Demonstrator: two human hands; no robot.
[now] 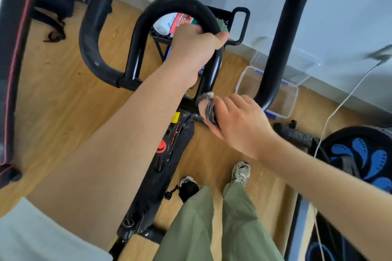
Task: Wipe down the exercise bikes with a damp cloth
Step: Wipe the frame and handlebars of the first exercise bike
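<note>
The exercise bike (pixel 169 150) stands on the wooden floor (pixel 63 101) directly below the camera, its black frame running toward the person's feet and its looped handlebar (pixel 148 19) rising toward the wall. The left hand (pixel 195 53) is wrapped around the right limb of that loop, fingers closed on the tube; a scrap of greenish material shows past the thumb, though I cannot tell what it is. The right hand (pixel 239 121) holds the cloth (pixel 206 107), a bunched grey striped rag, its fingers curled round it and pressing it against the foot of the handlebar post, where the post meets the frame. A clear plastic tub (pixel 290 101) sits on the floor near the wall, just beyond a second black upright.

The step in hand looks like wiping the lower stem, with the left hand steadying the bike. Next, the cloth probably needs to travel up the tube or along the frame, which calls for the left hand to shift clear of any part yet unwiped.
</note>
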